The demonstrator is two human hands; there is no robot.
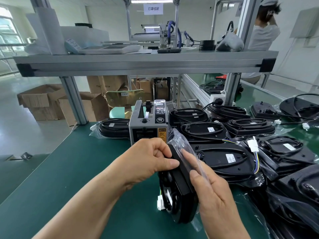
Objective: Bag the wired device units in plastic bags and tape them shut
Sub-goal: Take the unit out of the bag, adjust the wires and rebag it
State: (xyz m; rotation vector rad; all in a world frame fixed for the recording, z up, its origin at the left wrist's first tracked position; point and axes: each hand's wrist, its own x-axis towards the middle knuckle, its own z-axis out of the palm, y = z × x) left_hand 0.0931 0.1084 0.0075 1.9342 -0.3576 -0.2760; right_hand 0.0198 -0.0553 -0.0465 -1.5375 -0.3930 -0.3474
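Left hand [150, 157] grips wired device unit [180, 181] at top edge; right hand [213, 194] flat, pressing plastic bag [179, 137] flap. Unit likely rigid, film slippery: hold the rim.

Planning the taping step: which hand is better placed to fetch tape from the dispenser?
Probably left hand: it sits just before the tape dispenser, while the right hand presses the bag onto the unit.

Green bench mat [51, 169], aluminium-frame shelf [146, 63] above it, white scale [110, 48] on the shelf, paper sign [153, 9] hanging at top centre, open cardboard boxes [43, 104] on the floor at left, chair [124, 99] behind the bench, person in white [264, 37] at far right
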